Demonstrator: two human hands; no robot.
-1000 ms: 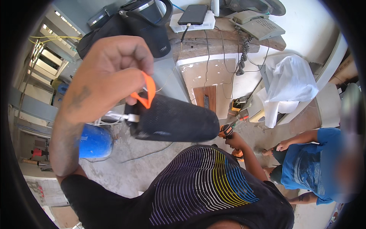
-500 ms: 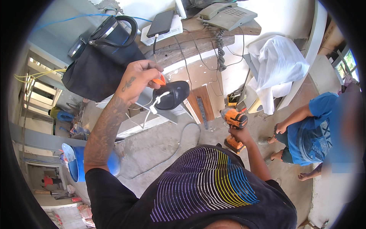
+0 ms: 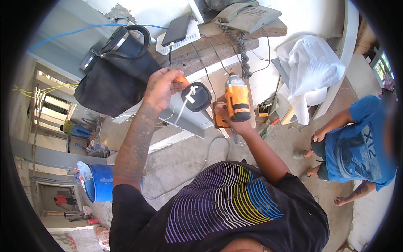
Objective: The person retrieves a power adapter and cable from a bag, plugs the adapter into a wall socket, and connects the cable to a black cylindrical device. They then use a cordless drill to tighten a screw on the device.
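Observation:
My left hand (image 3: 161, 89) is closed, pinching the orange loop (image 3: 181, 79) of a small rounded black device that looks like a portable speaker (image 3: 203, 102). The device hangs in the air beside my fingers. A white cable (image 3: 179, 114) is plugged into it and trails downward. In my right hand (image 3: 222, 112) is an orange and black cordless impact driver (image 3: 237, 94), gripped by its handle. Its bit points up and away from me toward the wooden shelf (image 3: 184, 57). The driver's base is partly hidden behind my hand.
A phone (image 3: 176, 30) lies on a white box (image 3: 187, 38) beside a desk telephone (image 3: 252, 19). A large dark tumbler (image 3: 128, 52) stands by a black bag (image 3: 107, 88). Plastic-wrapped items (image 3: 310, 63) are at right. A person in a blue shirt (image 3: 357, 143) stands near; a blue barrel (image 3: 100, 182) is left.
My right hand has lifted the impact driver up and left, close to the black device. My left hand has shifted right, and the device has turned with its cabled face toward me.

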